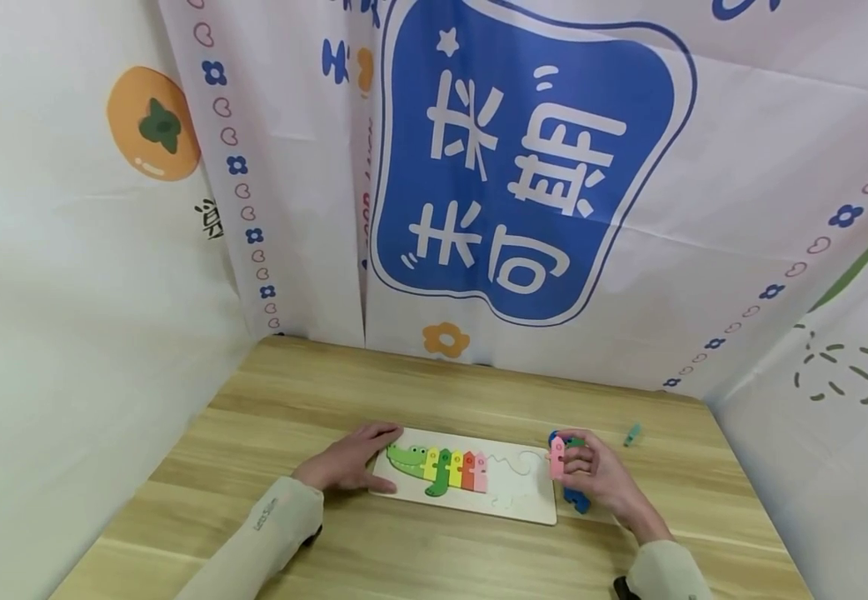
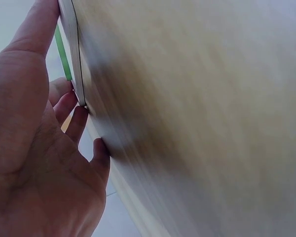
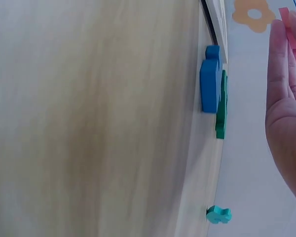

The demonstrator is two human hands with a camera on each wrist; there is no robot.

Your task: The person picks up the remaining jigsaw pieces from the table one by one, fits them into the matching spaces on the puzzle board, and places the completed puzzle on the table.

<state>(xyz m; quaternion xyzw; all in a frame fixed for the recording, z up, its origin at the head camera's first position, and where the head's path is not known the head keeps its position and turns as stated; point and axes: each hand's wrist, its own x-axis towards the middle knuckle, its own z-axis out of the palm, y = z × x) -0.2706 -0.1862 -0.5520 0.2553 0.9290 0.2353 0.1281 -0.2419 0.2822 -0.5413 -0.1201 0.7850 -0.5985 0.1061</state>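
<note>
A pale wooden puzzle board (image 1: 520,507) lies on the table, with a green crocodile head (image 1: 407,458) and a row of coloured, arrow-topped pieces set into its left half. Curved outlines mark the bare right half. My left hand (image 1: 347,460) holds the board's left end, thumb along the near edge and fingers at the far corner. Just past the right end, my right hand (image 1: 606,477) pinches a pink puzzle piece (image 1: 557,458) raised upright. Partly hidden behind that hand are blue pieces (image 3: 210,86) and a green piece (image 3: 222,106).
A small teal piece (image 1: 632,434) lies apart on the wooden table (image 1: 434,554), beyond the right hand. Printed cloth walls (image 1: 314,275) stand along the table's back and sides.
</note>
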